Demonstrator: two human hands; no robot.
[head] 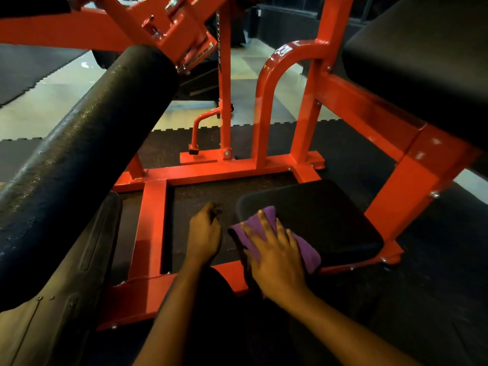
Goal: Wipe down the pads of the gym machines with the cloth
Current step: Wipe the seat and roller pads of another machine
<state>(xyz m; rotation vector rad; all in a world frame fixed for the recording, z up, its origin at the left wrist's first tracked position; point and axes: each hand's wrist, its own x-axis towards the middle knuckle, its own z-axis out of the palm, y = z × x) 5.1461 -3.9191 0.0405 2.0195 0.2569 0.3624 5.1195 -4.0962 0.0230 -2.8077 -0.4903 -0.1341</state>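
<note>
In the head view, the right hand (277,256) lies spread flat, pressing the purple cloth (307,250) onto the near left corner of the low seat pad (327,217). The left hand (204,233) hangs loosely curled beside it, holding nothing. The cloth overhangs the pad's edge and a hard stroke could drag it off. The back pad (422,62) is cut off at the right.

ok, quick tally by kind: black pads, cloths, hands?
Black pads: 3 (roller pad, low flat pad, large pad upper right)
Cloths: 1 (purple cloth)
Hands: 2 (left hand, right hand)
Total: 6
</note>
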